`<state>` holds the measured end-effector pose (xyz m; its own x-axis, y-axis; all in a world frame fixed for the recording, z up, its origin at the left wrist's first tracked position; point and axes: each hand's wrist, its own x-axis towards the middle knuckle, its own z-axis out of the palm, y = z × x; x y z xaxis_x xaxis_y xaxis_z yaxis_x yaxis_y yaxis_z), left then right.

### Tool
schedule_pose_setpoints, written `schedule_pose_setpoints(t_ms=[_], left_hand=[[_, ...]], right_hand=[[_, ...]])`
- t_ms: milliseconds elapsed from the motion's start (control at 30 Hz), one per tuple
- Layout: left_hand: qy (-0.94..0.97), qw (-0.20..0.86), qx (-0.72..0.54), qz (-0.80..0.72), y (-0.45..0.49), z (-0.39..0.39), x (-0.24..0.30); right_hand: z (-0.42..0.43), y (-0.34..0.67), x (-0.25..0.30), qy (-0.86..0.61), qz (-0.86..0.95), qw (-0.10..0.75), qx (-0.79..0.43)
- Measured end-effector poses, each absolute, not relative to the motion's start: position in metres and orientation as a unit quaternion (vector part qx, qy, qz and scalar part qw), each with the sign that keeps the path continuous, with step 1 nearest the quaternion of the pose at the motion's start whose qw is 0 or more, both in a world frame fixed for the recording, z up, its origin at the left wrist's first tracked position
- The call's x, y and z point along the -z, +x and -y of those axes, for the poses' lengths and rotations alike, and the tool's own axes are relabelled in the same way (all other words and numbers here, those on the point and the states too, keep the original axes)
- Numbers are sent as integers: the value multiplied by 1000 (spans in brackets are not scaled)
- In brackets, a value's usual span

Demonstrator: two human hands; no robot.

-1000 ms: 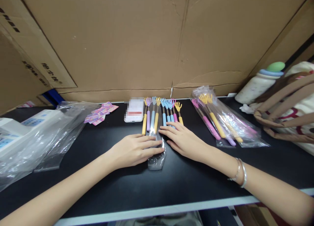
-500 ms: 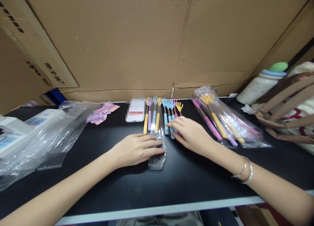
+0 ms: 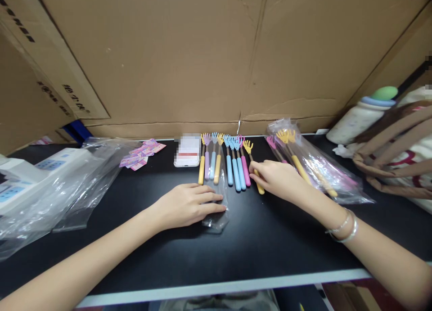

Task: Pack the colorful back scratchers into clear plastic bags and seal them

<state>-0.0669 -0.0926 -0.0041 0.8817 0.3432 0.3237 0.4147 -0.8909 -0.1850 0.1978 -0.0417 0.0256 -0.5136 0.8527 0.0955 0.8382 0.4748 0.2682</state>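
A row of several small back scratchers point(image 3: 227, 160) with yellow, purple, blue and pink handles lies on the black table point(image 3: 162, 252) near the cardboard wall. My left hand point(image 3: 184, 206) lies flat, fingers stretched, on a clear plastic bag point(image 3: 218, 209) that covers the lower ends of the leftmost scratchers. My right hand point(image 3: 278, 179) is at the right end of the row, its fingers pinched on the yellow-handled scratcher point(image 3: 254, 172).
Clear bags with packed scratchers point(image 3: 312, 167) lie at the right. A white phone point(image 3: 187, 151), pink cards point(image 3: 141, 154), crumpled plastic over a white device point(image 3: 50, 185), a bottle point(image 3: 362, 113) and a bag with brown handles point(image 3: 394, 153) stand around. Cardboard point(image 3: 202, 54) walls the back.
My right hand has slid right, off the blue and pink handles, to the yellow-handled scratcher at the row's end. My left hand has stayed on the bag.
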Motion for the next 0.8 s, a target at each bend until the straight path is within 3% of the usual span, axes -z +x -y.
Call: schedule_pose_setpoints(t_ms=[233, 800], left_hand=[[-963, 126, 143, 190, -66, 93, 3], [-959, 142, 158, 187, -67, 92, 4]], right_hand=[[43, 200, -28, 537, -829, 89, -126], [34, 204, -26, 577, -808, 53, -112]])
